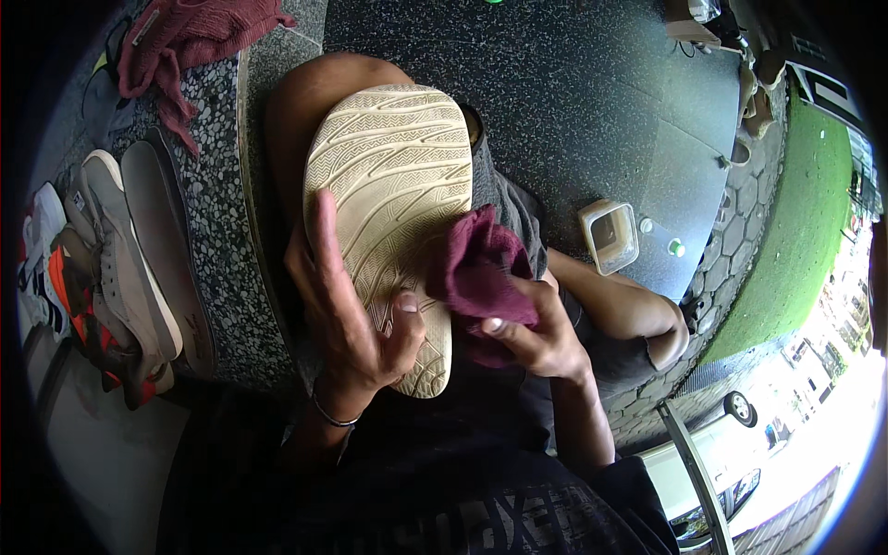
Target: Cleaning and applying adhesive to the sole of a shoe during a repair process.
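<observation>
A shoe (393,157) is held sole up over my lap, its cream patterned tread facing me and its wide end pointing away. My left hand (356,319) grips it from the left, with the thumb and a finger lying on the tread. In my right hand (546,338) is a bunched maroon cloth (481,273), pressed against or just over the right side of the sole near its middle. The cloth is slightly blurred. The shoe's upper is hidden beneath the sole.
Several shoes (125,250) stand in a row at the left, with another maroon cloth (199,42) beyond them. A clear square tub (610,236) sits on the dark speckled floor (564,111) at the right, beside a small green-capped bottle (677,248). More footwear (760,111) lies far right.
</observation>
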`<state>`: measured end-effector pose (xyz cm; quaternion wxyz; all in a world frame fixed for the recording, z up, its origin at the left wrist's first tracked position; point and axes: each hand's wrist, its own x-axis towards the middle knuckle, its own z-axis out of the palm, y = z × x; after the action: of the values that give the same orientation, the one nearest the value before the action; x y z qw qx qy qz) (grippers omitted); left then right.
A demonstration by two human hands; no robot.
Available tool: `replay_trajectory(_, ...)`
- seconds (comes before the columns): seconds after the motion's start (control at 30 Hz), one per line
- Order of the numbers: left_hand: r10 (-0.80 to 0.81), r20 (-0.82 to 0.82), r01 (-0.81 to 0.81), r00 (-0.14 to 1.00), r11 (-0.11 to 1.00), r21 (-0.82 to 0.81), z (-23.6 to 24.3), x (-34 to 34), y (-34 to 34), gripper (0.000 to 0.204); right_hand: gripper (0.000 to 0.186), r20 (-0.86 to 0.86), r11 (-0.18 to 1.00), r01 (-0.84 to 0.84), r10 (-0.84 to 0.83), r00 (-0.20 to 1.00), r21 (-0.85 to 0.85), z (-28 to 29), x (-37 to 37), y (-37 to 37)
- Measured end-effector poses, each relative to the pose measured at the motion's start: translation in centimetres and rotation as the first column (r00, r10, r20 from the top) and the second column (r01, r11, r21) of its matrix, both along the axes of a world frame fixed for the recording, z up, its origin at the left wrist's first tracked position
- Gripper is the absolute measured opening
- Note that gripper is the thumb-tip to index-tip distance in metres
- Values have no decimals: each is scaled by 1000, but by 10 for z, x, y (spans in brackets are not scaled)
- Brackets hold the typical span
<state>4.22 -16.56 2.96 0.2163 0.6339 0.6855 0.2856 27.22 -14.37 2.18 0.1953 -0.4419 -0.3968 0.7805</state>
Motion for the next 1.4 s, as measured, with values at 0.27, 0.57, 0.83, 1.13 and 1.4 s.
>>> replay_trajectory(0.27,-1,42,0,999,1000,19,-4,2,3,92,34,57,795,468,-527,848,386,4,-8,66)
replay_trajectory(0.57,-27,29,27,999,1000,-1,-10,-2,-9,90,53,253,493,-107,-241,937,864,-5,-41,60)
replay_trajectory(0.83,33,-2,-33,999,999,-37,5,-7,-4,110,44,334,731,-150,-112,936,666,0,-18,13)
replay_trajectory(1.13,9,64,-8,998,1000,-14,-1,3,2,87,42,83,579,471,-684,725,665,12,18,115)
replay_trajectory(1.4,-35,32,33,999,998,55,4,3,5,88,33,120,621,449,-660,742,643,15,37,97)
